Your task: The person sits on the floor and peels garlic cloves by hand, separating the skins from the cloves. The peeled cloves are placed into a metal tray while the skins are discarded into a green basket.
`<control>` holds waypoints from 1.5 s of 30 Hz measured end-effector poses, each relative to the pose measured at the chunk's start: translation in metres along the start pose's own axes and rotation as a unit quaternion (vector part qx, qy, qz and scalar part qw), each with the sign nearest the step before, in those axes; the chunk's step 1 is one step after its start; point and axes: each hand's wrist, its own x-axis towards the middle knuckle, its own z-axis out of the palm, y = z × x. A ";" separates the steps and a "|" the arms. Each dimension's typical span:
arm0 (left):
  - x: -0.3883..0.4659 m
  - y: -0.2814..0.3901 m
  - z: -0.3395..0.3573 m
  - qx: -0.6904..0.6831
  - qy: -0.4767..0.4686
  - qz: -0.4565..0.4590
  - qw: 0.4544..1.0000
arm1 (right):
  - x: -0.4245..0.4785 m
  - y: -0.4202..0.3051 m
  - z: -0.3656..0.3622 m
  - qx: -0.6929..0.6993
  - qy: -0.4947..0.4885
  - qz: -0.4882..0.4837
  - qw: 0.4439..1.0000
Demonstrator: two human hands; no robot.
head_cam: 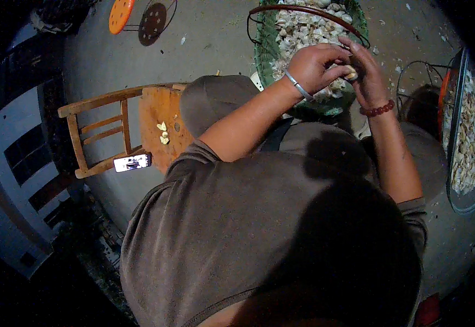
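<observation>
Over a green woven basket (264, 53) full of loose garlic (307, 30), my two hands meet close together. My left hand (317, 65), with a silver bangle at the wrist, pinches a pale piece of garlic (351, 73) between thumb and fingers. Against the other side of that piece lies my right hand (366, 75), a red bead bracelet on its wrist. Its fingers are stretched out, and their inner side is hidden from me. The basket's brown hoop handle (311, 9) arches just beyond my fingertips.
Left of my leg stands a wooden chair (149, 106) with several garlic cloves (164, 134) on it and a lit phone (132, 162) at its edge. A second container (453, 122) of garlic pieces stands at right. An orange stool (120, 16) is at upper left.
</observation>
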 end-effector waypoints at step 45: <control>0.000 0.005 0.011 -0.401 0.058 -0.217 0.888 | -0.007 0.001 0.000 0.070 -0.008 0.045 0.997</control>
